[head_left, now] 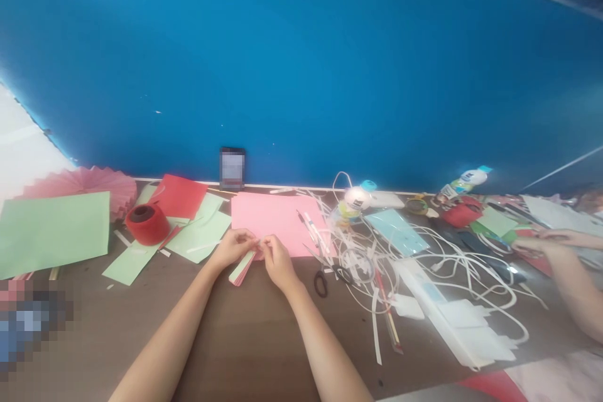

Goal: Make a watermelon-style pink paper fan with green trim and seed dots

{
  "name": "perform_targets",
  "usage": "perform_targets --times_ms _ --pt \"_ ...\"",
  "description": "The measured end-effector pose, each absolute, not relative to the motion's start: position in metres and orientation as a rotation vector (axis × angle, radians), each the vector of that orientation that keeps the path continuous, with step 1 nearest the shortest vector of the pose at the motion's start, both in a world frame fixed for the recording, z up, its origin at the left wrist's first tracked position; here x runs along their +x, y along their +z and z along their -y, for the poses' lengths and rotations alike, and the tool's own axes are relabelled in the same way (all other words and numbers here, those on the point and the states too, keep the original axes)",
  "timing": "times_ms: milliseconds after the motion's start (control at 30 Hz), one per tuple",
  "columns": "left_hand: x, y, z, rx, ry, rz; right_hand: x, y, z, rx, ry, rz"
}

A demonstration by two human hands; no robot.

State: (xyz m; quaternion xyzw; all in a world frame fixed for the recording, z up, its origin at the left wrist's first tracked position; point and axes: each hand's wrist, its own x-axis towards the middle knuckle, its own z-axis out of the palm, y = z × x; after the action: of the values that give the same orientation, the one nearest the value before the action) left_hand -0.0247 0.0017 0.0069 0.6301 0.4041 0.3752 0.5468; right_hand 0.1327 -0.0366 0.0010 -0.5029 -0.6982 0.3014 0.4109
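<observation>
Both hands meet in front of a pink paper sheet (277, 213), around a narrow pleated strip of pink and pale green paper (242, 269). My left hand (235, 246) pinches the strip's upper end. Close beside it, my right hand (277, 257) has thumb and fingers pressed together at the same end; whatever is between them is too small to make out. The strip's lower end points down and left, over the brown table (245, 339). Right of my right hand lie scissors (321, 282) with dark handles and several pens (315, 229).
Left are a red tape roll (148, 224), green sheets (56, 232), a red sheet (181, 196) and a pink paper fan (89, 188). Right, white cables (452, 257) tangle around a power strip (438, 314) and bottle (355, 201). Another person's arm (565, 270) reaches in at far right.
</observation>
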Motion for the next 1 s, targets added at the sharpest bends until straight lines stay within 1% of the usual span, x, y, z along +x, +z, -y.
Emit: perform_targets --times_ms 400,567,733,900,1000 --pt "-0.026 0.012 -0.001 1.582 0.847 -0.927 0.13 0.004 0.037 -1.333 0.816 1.756" --pt "-0.027 0.012 -0.001 1.581 0.807 -0.899 0.131 0.002 0.036 -1.344 0.733 1.746" --pt "-0.027 0.011 -0.002 1.591 0.773 -0.876 0.131 0.01 0.037 -1.234 0.65 1.806" --pt "-0.025 0.013 -0.001 1.592 0.726 -0.841 0.131 0.023 0.043 -1.114 0.716 1.958" --pt "-0.024 0.017 0.0 1.581 0.736 -0.813 0.13 0.023 0.045 -1.069 0.766 1.956"
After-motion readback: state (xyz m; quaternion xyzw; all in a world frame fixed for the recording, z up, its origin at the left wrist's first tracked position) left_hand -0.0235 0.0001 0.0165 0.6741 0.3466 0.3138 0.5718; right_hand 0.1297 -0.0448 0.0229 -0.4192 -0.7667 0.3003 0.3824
